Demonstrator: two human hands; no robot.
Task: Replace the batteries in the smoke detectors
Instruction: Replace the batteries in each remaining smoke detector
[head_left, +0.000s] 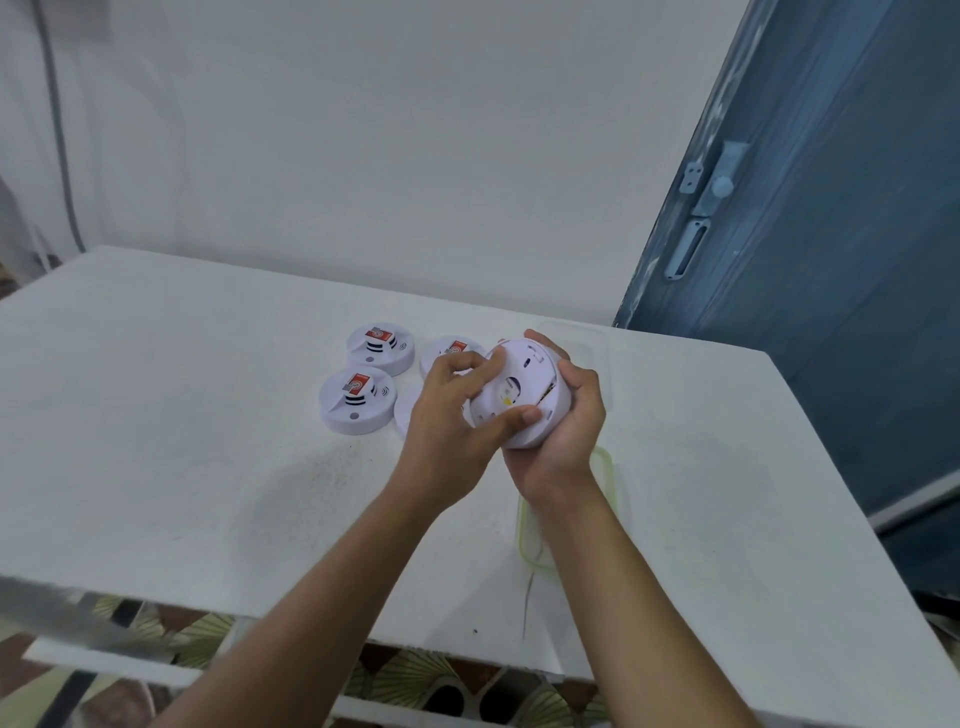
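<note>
A round white smoke detector is held above the white table, its back side turned toward me, with a small opening showing yellow inside. My right hand cups it from below and the right. My left hand grips its back plate, fingers on the upper rim and thumb on the lower edge. Two more detectors lie face up on the table to the left, each with a red label. A third labelled detector and another white round piece are partly hidden behind my left hand.
A clear plastic container with a yellowish-green rim sits on the table under my right forearm. Another clear lid or tray lies behind the held detector. A blue door stands at the right. Patterned floor shows below the table's near edge.
</note>
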